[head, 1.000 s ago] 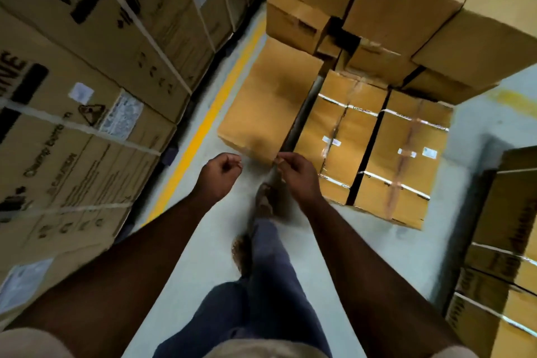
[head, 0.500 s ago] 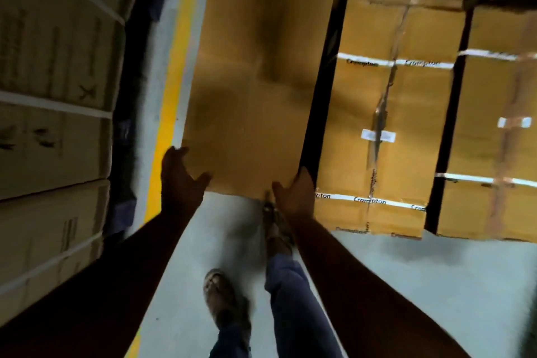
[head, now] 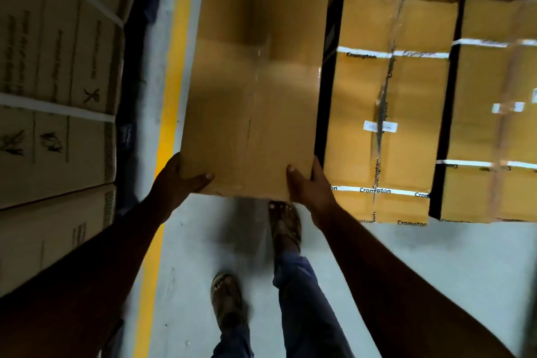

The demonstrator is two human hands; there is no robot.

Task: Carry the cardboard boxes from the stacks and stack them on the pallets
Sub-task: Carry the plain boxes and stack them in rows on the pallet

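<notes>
My left hand (head: 177, 183) and right hand (head: 309, 186) clamp the near corners of a plain cardboard box (head: 255, 81), thumbs on top, fingers hidden beneath; it sits left of the taped boxes (head: 386, 113), right of the yellow floor line (head: 171, 96); my sandalled foot (head: 284, 224) stands just near it.

Two hands (head: 180, 180) (head: 311, 186), one plain box (head: 255, 81), two taped Crompton boxes (head: 386, 113) (head: 494, 113), two sandalled feet (head: 284, 224) (head: 228, 302)

Half a second ago both hands only reached the plain cardboard box (head: 255, 81). Now the left hand (head: 180, 180) and right hand (head: 308, 186) grip its near corners, thumbs on top.
</notes>
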